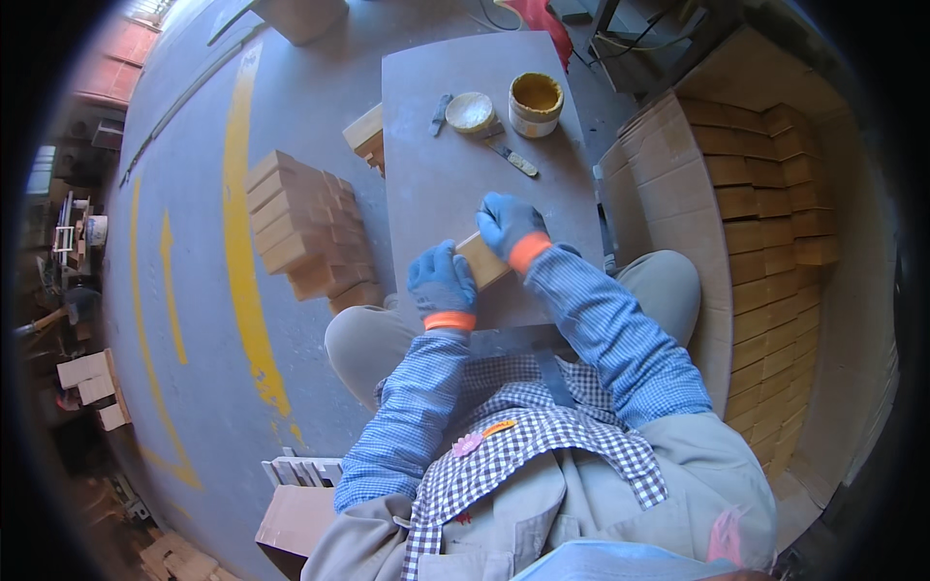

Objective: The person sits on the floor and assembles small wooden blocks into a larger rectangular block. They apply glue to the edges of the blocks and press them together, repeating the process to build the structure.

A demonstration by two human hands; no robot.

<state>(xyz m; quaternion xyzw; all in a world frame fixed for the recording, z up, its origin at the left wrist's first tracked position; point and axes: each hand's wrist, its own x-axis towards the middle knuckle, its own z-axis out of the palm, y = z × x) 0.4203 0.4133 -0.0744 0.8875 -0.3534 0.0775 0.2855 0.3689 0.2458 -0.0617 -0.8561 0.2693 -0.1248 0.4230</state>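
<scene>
A pale wooden block (483, 262) is held low over the near part of a grey board-topped table (426, 198). My left hand (442, 279), in a blue glove with an orange cuff, is closed on its near left end. My right hand (509, 225), gloved alike, has curled fingers at the far right end, which it covers. Whether anything small is also under those fingers is hidden. Farther up the table stands an open tin (536, 104) of yellow-brown paste. Beside it lie a round whitish lid (471, 112), a paste-smeared putty knife (515, 159) and a small blue-grey scraper (441, 114).
Stacked wooden blocks (306, 225) stand on the floor left of the table. On the right, a large cardboard box (678, 160) holds many rows of similar blocks (765, 261). Yellow lines (238, 194) mark the floor at left. A carton (295, 518) sits near my left elbow.
</scene>
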